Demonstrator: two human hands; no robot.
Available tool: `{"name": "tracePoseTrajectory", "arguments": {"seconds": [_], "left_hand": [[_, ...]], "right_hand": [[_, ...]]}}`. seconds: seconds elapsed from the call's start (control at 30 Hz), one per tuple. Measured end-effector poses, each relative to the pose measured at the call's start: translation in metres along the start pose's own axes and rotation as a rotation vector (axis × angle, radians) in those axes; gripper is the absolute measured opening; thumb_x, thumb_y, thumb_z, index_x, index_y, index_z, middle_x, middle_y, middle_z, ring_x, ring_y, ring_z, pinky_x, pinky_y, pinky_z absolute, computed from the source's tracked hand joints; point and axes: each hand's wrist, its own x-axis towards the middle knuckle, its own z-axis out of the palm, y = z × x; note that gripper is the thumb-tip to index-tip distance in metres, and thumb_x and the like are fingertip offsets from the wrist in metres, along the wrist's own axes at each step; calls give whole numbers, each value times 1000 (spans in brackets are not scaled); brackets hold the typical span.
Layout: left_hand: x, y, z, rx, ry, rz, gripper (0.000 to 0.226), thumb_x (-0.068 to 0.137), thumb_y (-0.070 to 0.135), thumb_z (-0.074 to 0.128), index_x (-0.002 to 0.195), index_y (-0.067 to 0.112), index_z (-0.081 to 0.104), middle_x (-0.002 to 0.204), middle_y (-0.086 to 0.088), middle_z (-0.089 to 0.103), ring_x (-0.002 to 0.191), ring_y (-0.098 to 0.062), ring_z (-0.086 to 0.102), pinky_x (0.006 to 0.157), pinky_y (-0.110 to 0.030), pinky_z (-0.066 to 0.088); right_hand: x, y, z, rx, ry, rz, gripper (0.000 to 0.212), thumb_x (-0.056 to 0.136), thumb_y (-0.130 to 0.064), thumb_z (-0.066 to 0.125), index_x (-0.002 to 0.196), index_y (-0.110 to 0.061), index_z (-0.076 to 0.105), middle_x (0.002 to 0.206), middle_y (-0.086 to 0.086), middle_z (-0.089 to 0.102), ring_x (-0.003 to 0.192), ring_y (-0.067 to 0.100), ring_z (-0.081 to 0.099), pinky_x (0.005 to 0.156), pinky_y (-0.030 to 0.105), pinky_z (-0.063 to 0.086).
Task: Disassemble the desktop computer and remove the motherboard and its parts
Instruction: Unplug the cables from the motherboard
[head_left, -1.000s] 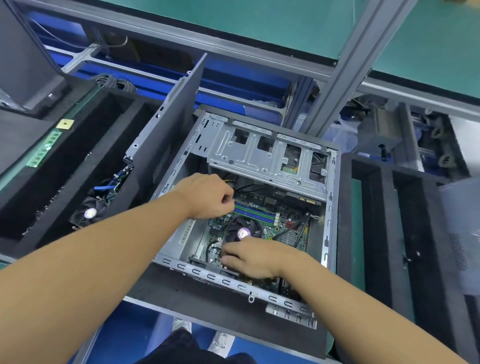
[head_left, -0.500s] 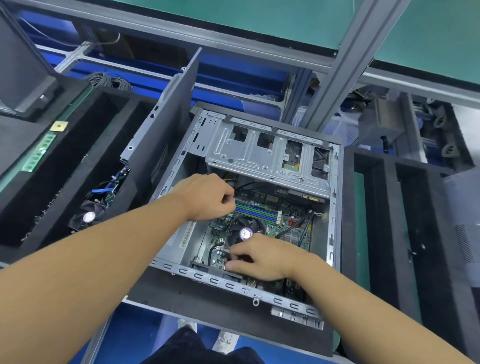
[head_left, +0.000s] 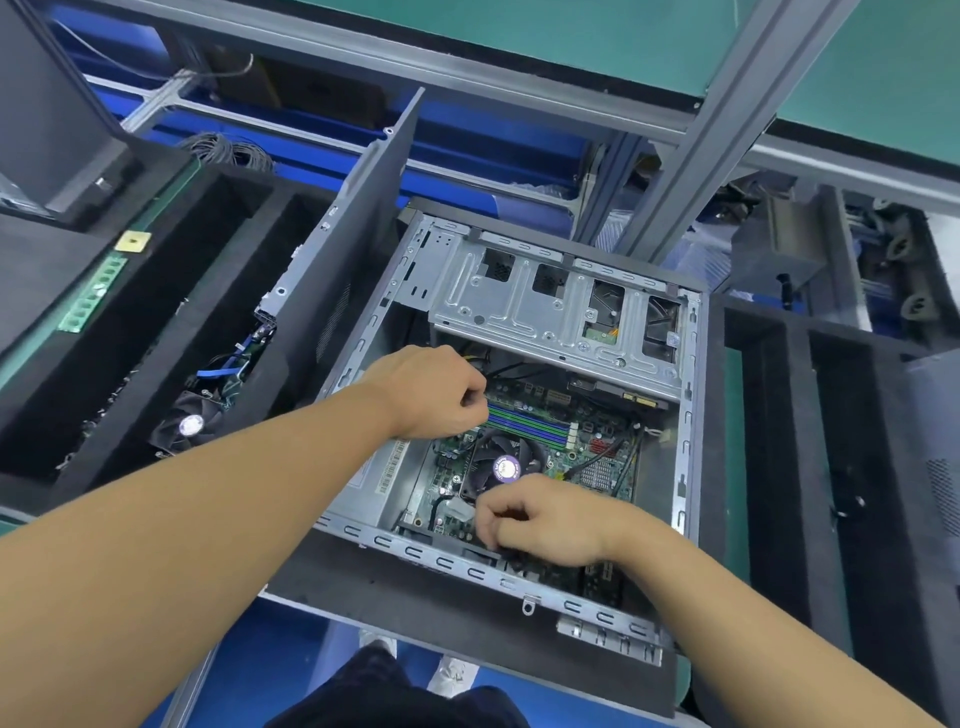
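Head view has both your hands down inside the open case (head_left: 687, 415), which lies on its side so the motherboard (head_left: 566, 460) faces up at you. The board sits on the case floor, not yet lifted out, beneath and between your two hands. Your left hand (head_left: 431, 395) is clenched, thumb against forefinger, right at the end of the memory slots (head_left: 524, 423). Your knuckles hide whether it nips a latch, a wire or nothing, so I cannot tell. Black wires run off just beyond its fingertips, under the drive cage (head_left: 545, 306). Your right hand (head_left: 550, 519) works on the near side of the fan (head_left: 506, 467), fingers curled and pinching a dark piece (head_left: 511, 515). I take that for a plug or its lead, and a fingertip pinch suits drawing a small connector straight off its header. A white plug (head_left: 460, 509) lies just beside those fingertips. By my reading you are at the cable-freeing stage, since the board cannot come out while leads tie it down. Beyond your left forearm the panel (head_left: 358, 249) stands on edge, probably parked clear of the opening. Past it, another fan (head_left: 189, 423) lies in the foam tray (head_left: 156, 291).
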Motion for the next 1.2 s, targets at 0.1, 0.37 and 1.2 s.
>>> {"name": "tracePoseTrajectory", "arguments": {"seconds": [0.1, 0.37, 1.2], "left_hand": [[-1, -1, 0, -3, 14, 1, 28, 81, 41, 42, 61, 24, 50, 61, 6, 57, 57, -13, 52, 60, -31, 52], [0, -2, 2, 18, 23, 34, 27, 82, 39, 43, 61, 22, 48, 59, 3, 54, 53, -16, 47, 53, -25, 37], [-13, 68, 10, 276, -45, 512, 10, 90, 35, 41, 86, 29, 48, 81, 8, 62, 78, -20, 62, 67, -35, 45]], "right_hand": [[-1, -5, -9, -77, -29, -12, 19, 90, -14, 53, 94, -31, 61, 76, -14, 58, 61, 1, 46, 61, 20, 41], [-12, 2, -1, -362, -190, 212, 10, 94, -18, 56, 103, -18, 51, 93, -1, 66, 81, 20, 56, 72, 38, 49], [-96, 2, -6, 42, 730, 232, 39, 99, -4, 34, 115, -25, 63, 100, -14, 68, 86, 17, 64, 78, 36, 54]]}}
